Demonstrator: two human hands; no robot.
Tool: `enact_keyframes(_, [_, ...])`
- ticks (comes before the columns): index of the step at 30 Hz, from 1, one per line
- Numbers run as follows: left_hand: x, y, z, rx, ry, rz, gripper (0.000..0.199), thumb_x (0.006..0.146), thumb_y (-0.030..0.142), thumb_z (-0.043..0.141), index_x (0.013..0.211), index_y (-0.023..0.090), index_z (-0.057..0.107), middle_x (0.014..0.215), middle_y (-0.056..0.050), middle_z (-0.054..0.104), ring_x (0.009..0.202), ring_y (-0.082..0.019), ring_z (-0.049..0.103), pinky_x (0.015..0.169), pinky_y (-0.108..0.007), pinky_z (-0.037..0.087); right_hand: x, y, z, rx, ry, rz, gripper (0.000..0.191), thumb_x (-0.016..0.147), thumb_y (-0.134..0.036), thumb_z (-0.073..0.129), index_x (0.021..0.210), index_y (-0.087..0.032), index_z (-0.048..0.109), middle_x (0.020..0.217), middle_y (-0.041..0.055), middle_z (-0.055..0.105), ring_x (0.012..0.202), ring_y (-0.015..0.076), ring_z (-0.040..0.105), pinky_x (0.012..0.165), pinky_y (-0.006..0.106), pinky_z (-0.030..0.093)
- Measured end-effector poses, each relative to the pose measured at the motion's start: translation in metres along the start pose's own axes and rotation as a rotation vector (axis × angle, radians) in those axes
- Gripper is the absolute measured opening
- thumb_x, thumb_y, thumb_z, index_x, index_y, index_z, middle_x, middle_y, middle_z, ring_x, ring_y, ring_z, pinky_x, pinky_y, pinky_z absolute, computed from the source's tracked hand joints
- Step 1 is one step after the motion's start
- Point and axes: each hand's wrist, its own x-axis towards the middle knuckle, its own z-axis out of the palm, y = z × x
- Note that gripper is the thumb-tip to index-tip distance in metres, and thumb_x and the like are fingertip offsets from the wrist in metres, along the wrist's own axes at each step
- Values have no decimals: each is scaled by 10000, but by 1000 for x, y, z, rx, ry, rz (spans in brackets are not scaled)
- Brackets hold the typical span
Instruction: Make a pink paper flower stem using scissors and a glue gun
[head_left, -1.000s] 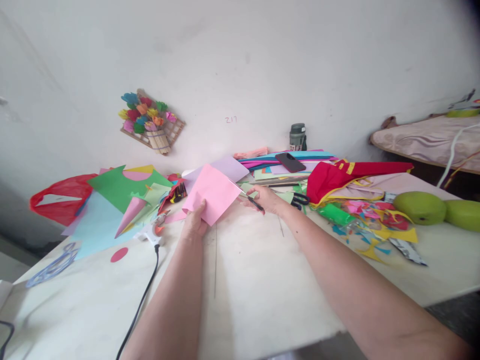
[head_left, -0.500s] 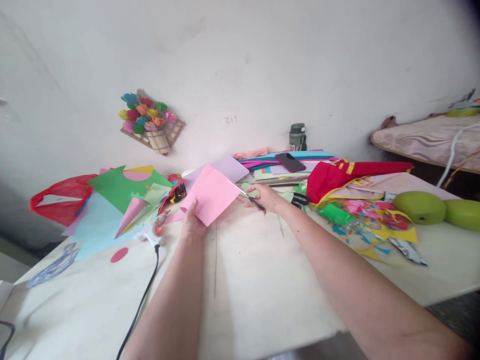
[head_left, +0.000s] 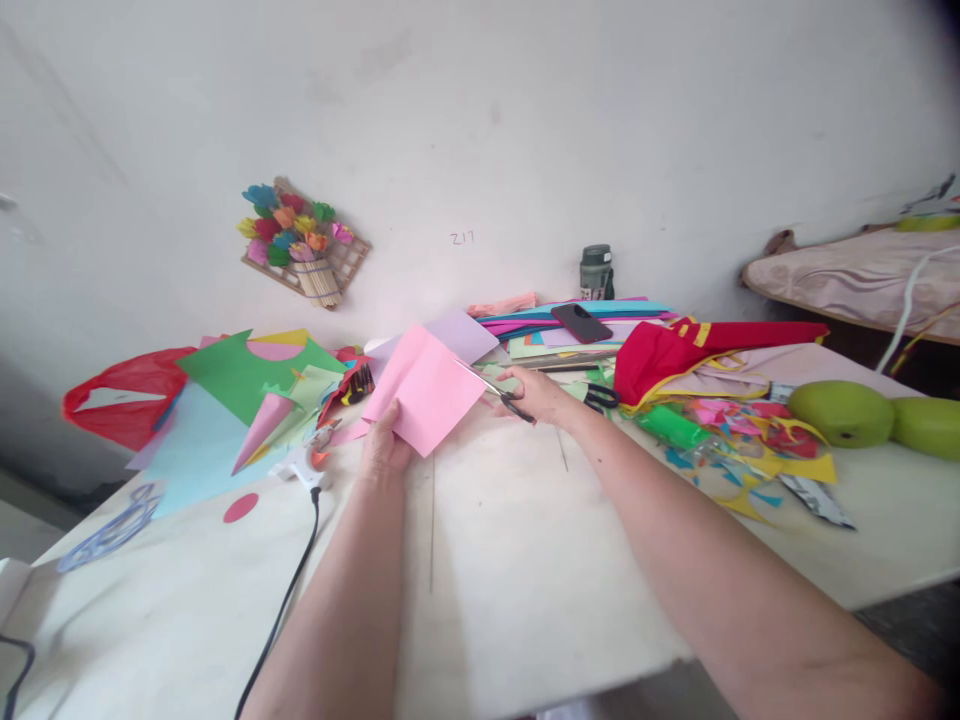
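Observation:
A pink sheet of paper point(head_left: 427, 390) is held up above the table by my left hand point(head_left: 386, 440), the thumb on its front face and the fingers hidden behind. My right hand point(head_left: 536, 393) is closed on the handles of a pair of scissors point(head_left: 491, 386). Their blades point left and lie at the sheet's upper right edge. Whether the blades are parted I cannot tell. The sheet bends slightly toward its left side. Behind it lies a lilac sheet point(head_left: 465, 337).
To the left are a white glue gun point(head_left: 304, 470) with a black cord, a red paper circle point(head_left: 241, 508) and a pink paper cone point(head_left: 262, 430). Along the back lie a phone point(head_left: 582, 323) and stacked papers. Paper scraps point(head_left: 795, 450) and black-handled scissors point(head_left: 601, 397) are on the right.
The pink sheet has tilted and bent slightly, its right corner shifting a little right and down. The scissors stay at its upper right edge, and both hands keep their holds.

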Motion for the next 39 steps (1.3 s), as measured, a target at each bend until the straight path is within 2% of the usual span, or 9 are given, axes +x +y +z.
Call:
enact_keyframes(8, [-1, -3, 1, 16, -39, -35, 245, 713, 78, 536, 953, 117, 563, 902, -70, 635, 818, -166, 607, 830, -318, 464, -9, -13, -4, -147, 52, -35, 696, 544, -580, 606, 1130, -241, 441, 582, -54, 573, 385, 86, 476, 429, 215, 366])
enact_keyframes(14, [1, -4, 0, 11, -44, -36, 261, 696, 81, 563, 952, 133, 562, 907, -78, 633, 811, -171, 611, 835, -333, 460, -7, -13, -2, -212, 81, -47, 642, 601, -532, 592, 1150, -237, 439, 574, -60, 575, 407, 98, 488, 458, 217, 348])
enact_keyframes(20, [3, -5, -3, 10, -38, -52, 265, 691, 98, 579, 953, 141, 562, 906, -68, 640, 822, -164, 608, 857, -323, 447, -4, -7, 0, -186, 73, -46, 558, 665, -457, 564, 1161, -244, 427, 572, -63, 578, 378, 90, 475, 444, 216, 355])
enact_keyframes(29, [3, -6, -4, 12, -44, -51, 250, 698, 104, 569, 945, 140, 567, 897, -64, 645, 819, -164, 606, 870, -316, 439, -1, -5, 2, -166, 94, -45, 533, 662, -440, 579, 1140, -244, 449, 575, -49, 585, 393, 92, 485, 429, 212, 362])
enact_keyframes(39, [0, -5, -1, 7, -37, -34, 268, 699, 83, 567, 961, 137, 559, 900, -60, 642, 820, -160, 606, 836, -305, 461, 0, -4, 5, -31, 78, -3, 705, 545, -504, 645, 1170, -273, 417, 683, -34, 603, 396, 86, 485, 350, 198, 367])
